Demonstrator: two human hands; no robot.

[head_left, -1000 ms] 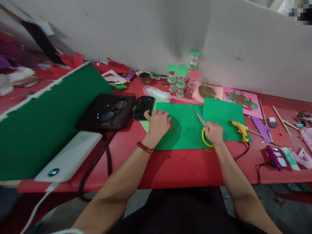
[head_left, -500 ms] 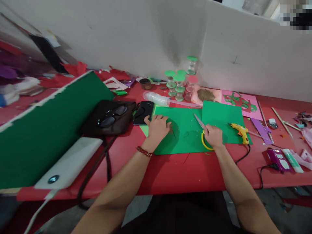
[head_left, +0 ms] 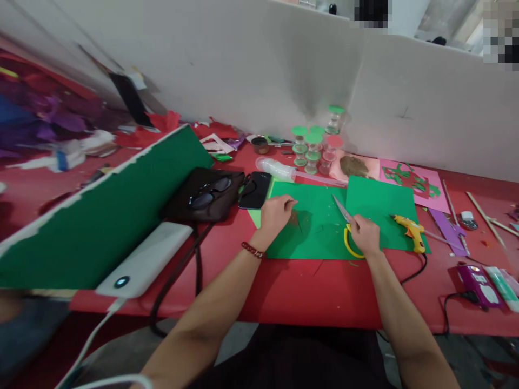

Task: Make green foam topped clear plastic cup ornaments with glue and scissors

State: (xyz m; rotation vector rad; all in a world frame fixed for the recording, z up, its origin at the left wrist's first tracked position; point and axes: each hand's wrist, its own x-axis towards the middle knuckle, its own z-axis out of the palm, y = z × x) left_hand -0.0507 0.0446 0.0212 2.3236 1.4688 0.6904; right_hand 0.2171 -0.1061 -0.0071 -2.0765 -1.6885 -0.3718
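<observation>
Cutting step in hand: right hand gripped the scissors on the green sheet on the table; left hand pinched a small scrap; next cut needs paper fed between blades.

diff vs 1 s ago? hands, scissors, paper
The left hand has drawn its fingers from flat on the green paper into a pinch at a small piece. The right hand stays on the yellow-handled scissors, blades resting on the sheet. Glue gun and phone are unmoved; only the camera view shifted.
</observation>
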